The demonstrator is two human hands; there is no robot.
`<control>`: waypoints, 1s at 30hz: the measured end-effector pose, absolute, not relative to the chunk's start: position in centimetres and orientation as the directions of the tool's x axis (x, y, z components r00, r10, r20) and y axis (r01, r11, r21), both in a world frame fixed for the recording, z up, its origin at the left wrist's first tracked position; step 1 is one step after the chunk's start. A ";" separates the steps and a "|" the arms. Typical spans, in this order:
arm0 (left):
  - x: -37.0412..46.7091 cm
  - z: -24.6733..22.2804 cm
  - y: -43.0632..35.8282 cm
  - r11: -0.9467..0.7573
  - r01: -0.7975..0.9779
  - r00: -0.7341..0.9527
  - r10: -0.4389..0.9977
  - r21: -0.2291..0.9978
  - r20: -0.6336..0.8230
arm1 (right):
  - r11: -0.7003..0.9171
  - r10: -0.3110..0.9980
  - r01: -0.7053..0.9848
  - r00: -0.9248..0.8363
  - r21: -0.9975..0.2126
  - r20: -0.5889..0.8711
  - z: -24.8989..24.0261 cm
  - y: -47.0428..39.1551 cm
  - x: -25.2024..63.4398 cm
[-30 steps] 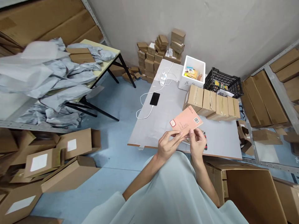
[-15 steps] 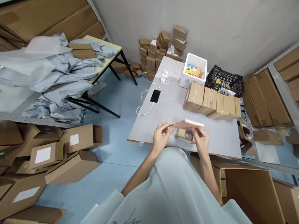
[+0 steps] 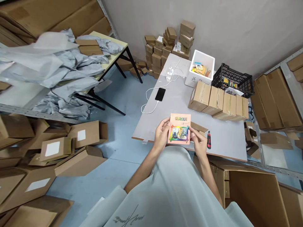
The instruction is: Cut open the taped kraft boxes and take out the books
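A pink booklet (image 3: 179,129) with a colourful picture faces up at the table's front edge. My left hand (image 3: 162,135) is closed on its left side, and my right hand (image 3: 198,142) pinches its right edge. Behind the booklet and my right hand, a small open cardboard box (image 3: 199,127) is partly hidden. Just right of my right hand, a red and black cutter (image 3: 209,140) lies on the grey table (image 3: 174,101).
Several closed boxes (image 3: 216,101) form a row behind the cutter. A white bin (image 3: 201,66) and a black crate (image 3: 233,80) stand further back. A phone (image 3: 160,94) lies on the table with a white cable. A large open carton (image 3: 253,195) is below right.
The booklet has turned from nearly edge-on to face up, showing its cover, and moved slightly left with my hands. The cutter now shows. The view has shifted a little.
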State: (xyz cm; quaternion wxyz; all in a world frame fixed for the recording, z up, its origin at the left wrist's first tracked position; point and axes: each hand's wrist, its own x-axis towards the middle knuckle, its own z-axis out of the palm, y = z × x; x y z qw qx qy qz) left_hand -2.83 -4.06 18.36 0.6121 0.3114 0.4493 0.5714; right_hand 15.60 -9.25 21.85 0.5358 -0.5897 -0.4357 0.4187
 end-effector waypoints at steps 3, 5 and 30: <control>-3.1 18.9 -4.0 0.221 -0.460 0.034 0.972 0.860 -0.232 | -0.035 0.949 0.087 0.314 -0.996 -0.006 21.7 -9.0 15.2; -3.3 19.0 -3.8 0.253 -0.456 0.085 0.967 0.853 -0.241 | -0.034 0.935 0.094 0.355 -0.995 0.002 21.5 -8.7 15.2; -2.6 17.8 -1.8 0.076 -0.070 0.118 0.991 0.995 -0.067 | -0.133 0.857 -0.036 0.497 -0.991 -0.133 21.4 -7.6 16.0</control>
